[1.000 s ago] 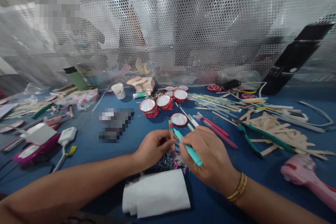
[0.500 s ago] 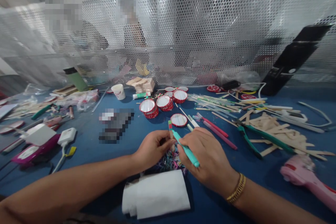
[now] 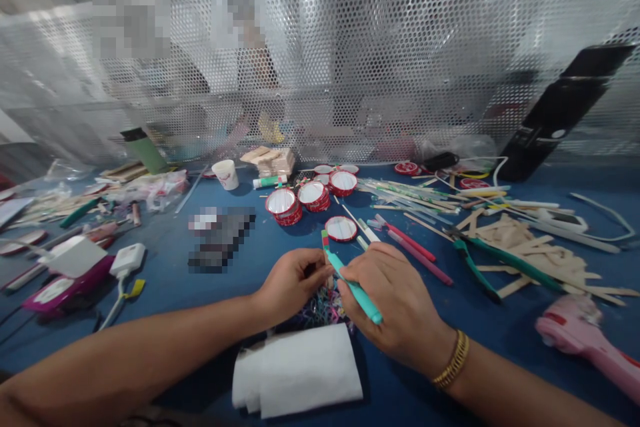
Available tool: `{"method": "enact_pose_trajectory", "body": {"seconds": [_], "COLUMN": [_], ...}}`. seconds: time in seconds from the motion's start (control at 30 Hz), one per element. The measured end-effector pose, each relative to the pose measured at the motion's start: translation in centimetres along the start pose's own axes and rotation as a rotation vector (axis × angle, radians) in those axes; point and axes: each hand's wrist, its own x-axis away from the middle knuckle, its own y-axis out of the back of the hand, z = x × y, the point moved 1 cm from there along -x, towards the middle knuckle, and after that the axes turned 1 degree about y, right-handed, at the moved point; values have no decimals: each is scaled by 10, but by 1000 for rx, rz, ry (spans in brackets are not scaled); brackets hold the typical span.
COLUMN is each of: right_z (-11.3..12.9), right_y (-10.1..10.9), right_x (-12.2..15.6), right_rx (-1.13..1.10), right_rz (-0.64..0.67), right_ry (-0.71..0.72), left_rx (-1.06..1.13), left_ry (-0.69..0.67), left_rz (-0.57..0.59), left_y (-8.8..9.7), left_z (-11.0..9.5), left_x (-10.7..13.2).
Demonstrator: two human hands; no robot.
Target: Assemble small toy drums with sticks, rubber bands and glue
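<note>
My left hand (image 3: 296, 280) pinches a small craft stick (image 3: 325, 239) whose upper end is coloured red and green. The stick's lower part is hidden by the fingers. In my right hand (image 3: 393, 293) is a turquoise marker (image 3: 367, 303), its tip end against or very close to the stick just under the coloured bands. Beneath both hands lies a tangle of multicoloured strings or shreds (image 3: 325, 310). A folded white cloth (image 3: 300, 373) rests in front of it. Just beyond my fingers is a round, red-rimmed white disc (image 3: 341, 228).
Stacked red round pieces (image 3: 283, 207) and a paper cup (image 3: 225, 175) stand farther back. On the right lie markers (image 3: 417, 250), green-handled pliers (image 3: 475, 270), loose craft sticks (image 3: 530, 247) and a pink glue gun (image 3: 575, 330). A perforated metal screen (image 3: 400, 67) spans the table's back; people sit behind it.
The marker and my right hand have shifted very slightly, with the marker's rear end a touch lower and right. My left hand keeps its pinch on the stick.
</note>
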Motion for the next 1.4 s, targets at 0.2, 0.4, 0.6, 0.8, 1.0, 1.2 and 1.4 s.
{"method": "enact_pose_trajectory", "body": {"seconds": [0.2,0.4,0.6,0.8,1.0,1.2,1.4], "right_z": [0,-1,-3,0,-1,-1,-1], "right_y": [-1,-2,1,1,0,-1,0], "right_x": [1,1,1,-1,0,-1,-1], "right_rx": [3,18,16,9,14,19,16], "right_rz": [5,7,-47,-13,14,16,23], "right_ry": [-3,-18,-36,26,11,6,18], "left_rx": [25,19,9,59,36,39,40], "left_ry": [10,-12,-10,15,6,-10,9], "left_rz": [10,-1,3,9,4,-6,10], "left_y": [0,1,0,-1,-1,-1,-1], "left_z": [0,-3,-6,-2,0,1,2], "left_x": [1,-1,-1,0,0,0,1]}}
